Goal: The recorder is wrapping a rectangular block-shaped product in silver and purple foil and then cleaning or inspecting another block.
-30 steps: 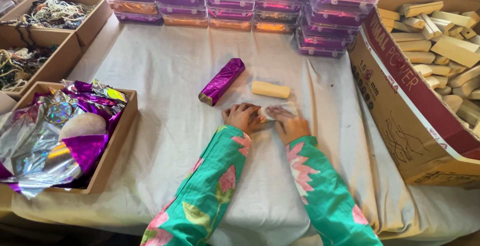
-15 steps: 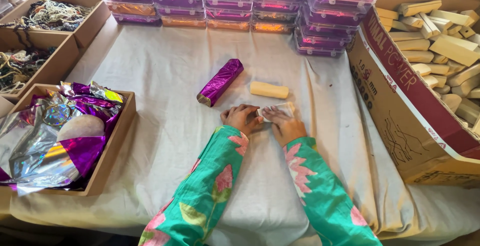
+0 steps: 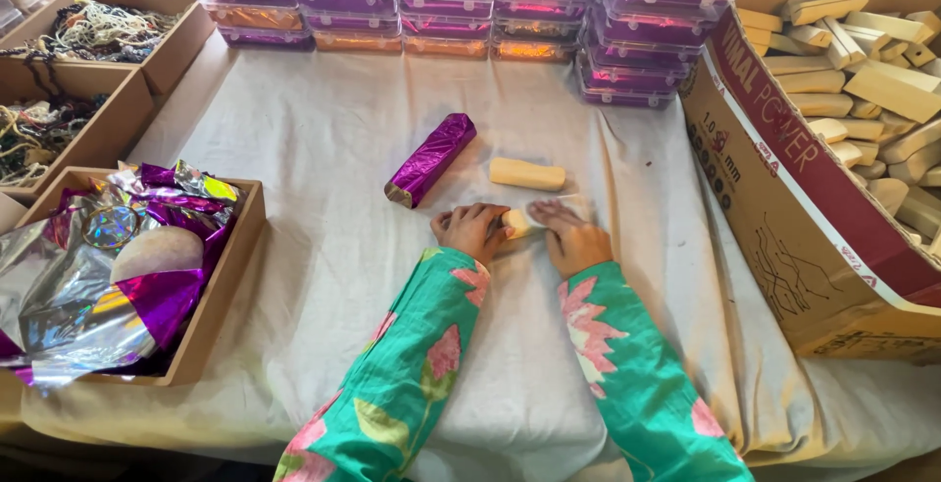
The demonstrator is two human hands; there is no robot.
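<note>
Both hands, left hand (image 3: 470,230) and right hand (image 3: 573,237), grasp a pale bar (image 3: 517,221) half-covered in clear wrap (image 3: 559,209), just below the bare bar (image 3: 527,174) on the surface (image 3: 323,129). Risk: uneven pressure from the fingers could tear or crease the wrap.

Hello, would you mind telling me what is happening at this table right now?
A person in green floral sleeves presses both hands on a pale block lying on the white cloth: the left hand at one end, the right hand over the other, with the block showing between them. Something clear seems to lie around it. Just beyond sit a bare block and a purple foil-wrapped one. A box of foil sheets stands to the left, a carton of blocks to the right.
</note>
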